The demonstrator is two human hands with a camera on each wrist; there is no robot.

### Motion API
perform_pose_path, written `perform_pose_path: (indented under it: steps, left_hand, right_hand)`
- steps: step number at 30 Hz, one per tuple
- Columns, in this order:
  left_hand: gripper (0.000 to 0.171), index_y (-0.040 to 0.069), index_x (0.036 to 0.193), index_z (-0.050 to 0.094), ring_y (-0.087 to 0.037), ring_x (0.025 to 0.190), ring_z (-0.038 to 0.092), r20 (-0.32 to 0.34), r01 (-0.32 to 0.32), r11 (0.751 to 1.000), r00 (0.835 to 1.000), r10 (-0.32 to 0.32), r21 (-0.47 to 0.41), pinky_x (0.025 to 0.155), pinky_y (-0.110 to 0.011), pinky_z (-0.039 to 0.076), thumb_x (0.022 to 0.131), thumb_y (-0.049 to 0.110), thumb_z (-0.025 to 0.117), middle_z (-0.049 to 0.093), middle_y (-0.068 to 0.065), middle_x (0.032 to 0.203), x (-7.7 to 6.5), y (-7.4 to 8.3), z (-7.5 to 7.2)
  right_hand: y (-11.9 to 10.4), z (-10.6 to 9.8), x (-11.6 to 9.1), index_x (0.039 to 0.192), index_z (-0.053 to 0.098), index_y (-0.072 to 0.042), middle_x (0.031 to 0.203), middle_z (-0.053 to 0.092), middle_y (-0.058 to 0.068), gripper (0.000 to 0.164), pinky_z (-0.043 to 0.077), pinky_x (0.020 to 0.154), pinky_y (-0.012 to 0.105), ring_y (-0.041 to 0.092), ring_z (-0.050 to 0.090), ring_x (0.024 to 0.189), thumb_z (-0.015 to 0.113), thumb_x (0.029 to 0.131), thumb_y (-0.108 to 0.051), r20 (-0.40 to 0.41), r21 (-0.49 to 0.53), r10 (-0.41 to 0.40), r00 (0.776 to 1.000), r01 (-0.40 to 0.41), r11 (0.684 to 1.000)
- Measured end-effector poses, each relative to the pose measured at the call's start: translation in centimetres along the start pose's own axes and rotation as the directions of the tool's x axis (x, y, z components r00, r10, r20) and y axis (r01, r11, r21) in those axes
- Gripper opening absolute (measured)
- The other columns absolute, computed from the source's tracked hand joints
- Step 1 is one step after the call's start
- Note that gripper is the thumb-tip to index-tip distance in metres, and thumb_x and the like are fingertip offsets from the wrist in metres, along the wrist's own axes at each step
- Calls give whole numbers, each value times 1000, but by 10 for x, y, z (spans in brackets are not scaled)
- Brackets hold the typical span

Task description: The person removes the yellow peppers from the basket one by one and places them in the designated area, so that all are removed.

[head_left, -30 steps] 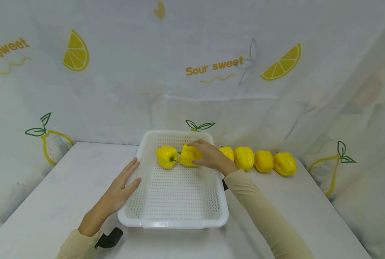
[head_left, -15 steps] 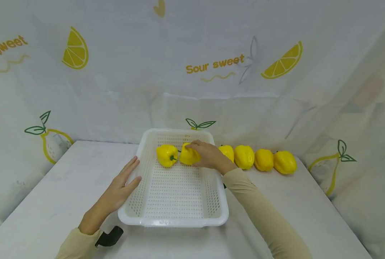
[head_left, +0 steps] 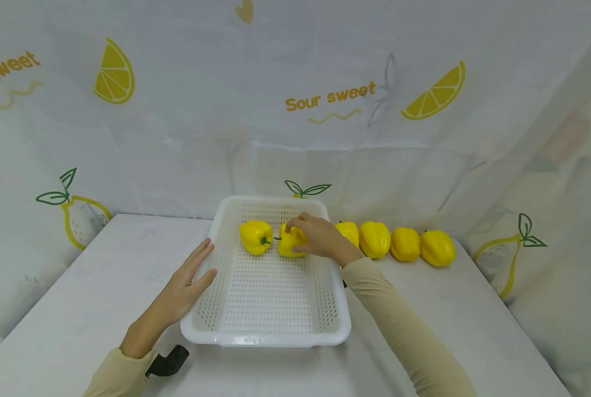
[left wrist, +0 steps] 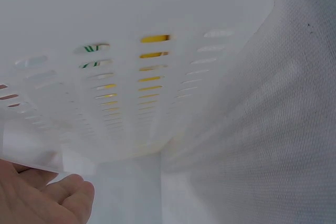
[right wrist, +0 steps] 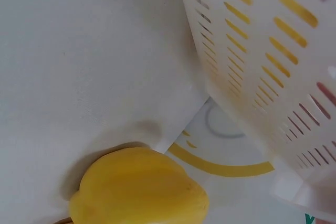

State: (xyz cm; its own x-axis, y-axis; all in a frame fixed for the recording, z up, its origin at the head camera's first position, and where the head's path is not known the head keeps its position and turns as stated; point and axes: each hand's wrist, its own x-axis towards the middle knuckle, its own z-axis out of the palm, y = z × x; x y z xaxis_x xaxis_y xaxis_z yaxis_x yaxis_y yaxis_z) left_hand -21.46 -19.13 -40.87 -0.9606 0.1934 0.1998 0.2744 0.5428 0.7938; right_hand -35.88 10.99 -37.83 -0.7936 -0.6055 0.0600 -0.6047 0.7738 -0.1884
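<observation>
A white perforated basket stands in the middle of the table. Inside it, toward the back, lie two yellow bell peppers side by side. My right hand reaches over the right rim and holds the right-hand bell pepper, its stem pointing left; the palm side is hidden. Just left of that is the other bell pepper, its green stem to the right. My left hand rests against the basket's left rim, fingers straight and thumb spread. In the left wrist view, its fingertips are right at the rim.
Several yellow bell peppers line up on the table right of the basket, the nearest partly behind my right hand. The right wrist view shows one bell pepper beside the basket wall. A lemon-print curtain hangs behind the table.
The bell pepper under my right hand sits slightly lower and farther right, and the index finger is more bent over it. My left hand and the basket have stayed in place.
</observation>
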Motion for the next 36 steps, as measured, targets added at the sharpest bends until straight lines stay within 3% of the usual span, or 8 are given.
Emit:
perform_pose_path:
  steps: [14,22,31,36]
  left_hand:
    - [62,-1,155,24,-47,151,13,-4,-11,1000,1000,11,2,115,-70,19,104,24,48,10,-19,167,1,-1,0]
    - [62,-1,156,24,-47,151,12,4,-5,1000,1000,5,-9,115,-71,18,104,23,49,9,-18,167,1,3,-3]
    - [62,0,155,24,-47,151,12,2,-3,1000,1000,3,-1,115,-71,18,104,23,49,10,-20,166,1,3,-2]
    - [62,-1,156,23,-47,151,12,4,-1,1000,1000,1,-1,115,-71,18,104,23,48,9,-19,167,1,1,-1]
  right_hand:
    - [-1,-2,-1,131,62,-24,130,58,5,49,53,98,44,26,62,105,78,86,-33,5,-33,-13,1000,13,999]
    - [0,1,1,130,59,-24,141,58,2,52,46,108,47,28,59,122,80,84,-33,36,-38,-7,999,9,999]
    - [0,0,1,136,57,-29,135,59,4,60,47,106,49,28,61,115,81,82,-38,56,-60,-21,998,25,998]
    - [-2,-2,1,138,55,-30,141,57,2,63,42,111,51,29,57,125,81,81,-39,81,-65,1,997,4,998]
